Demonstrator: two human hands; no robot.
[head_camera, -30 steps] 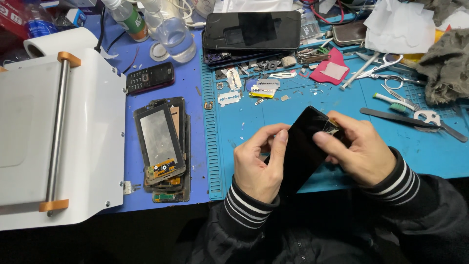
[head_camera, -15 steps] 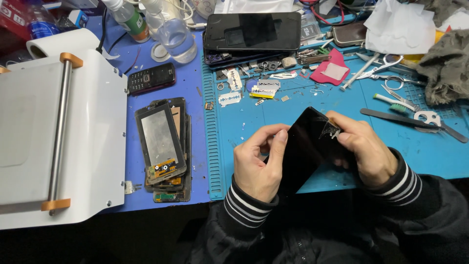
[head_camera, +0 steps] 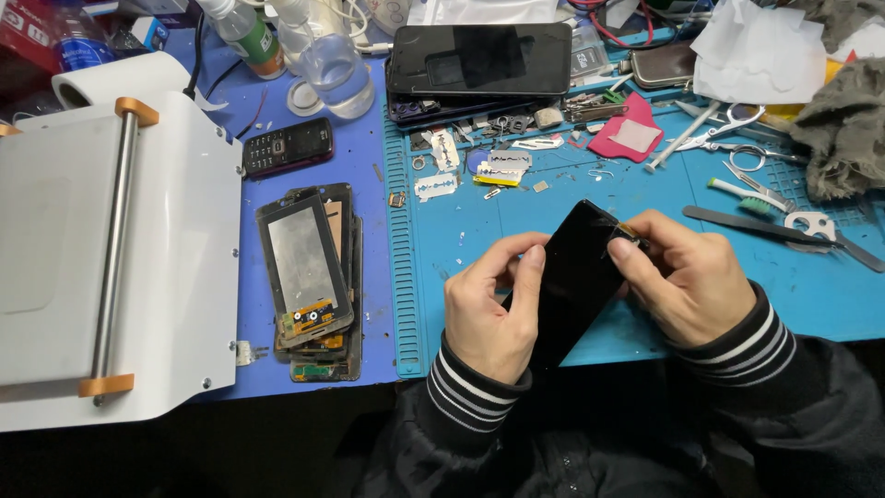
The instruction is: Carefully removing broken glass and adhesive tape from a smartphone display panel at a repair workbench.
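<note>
Both my hands hold a black phone screen panel (head_camera: 576, 277) tilted over the blue work mat (head_camera: 516, 207). My left hand (head_camera: 489, 309) grips its lower left edge, thumb and forefinger on the glass. At the panel's top right corner my right hand (head_camera: 687, 281) pinches the edge, where a small orange flex part shows. Black sleeves with white-striped cuffs cover both wrists.
A stack of disassembled screens (head_camera: 309, 277) lies to the left, beside a white machine with a metal roller (head_camera: 106, 249). A small keypad phone (head_camera: 286, 146), clear bottles (head_camera: 327, 55), a black tablet (head_camera: 479, 60), razor blades (head_camera: 433, 187), tweezers, scissors (head_camera: 737, 124) and a grey rag (head_camera: 843, 129) crowd the back.
The panel and both hands have barely shifted; my right fingers have worked slightly along the top corner of the panel.
</note>
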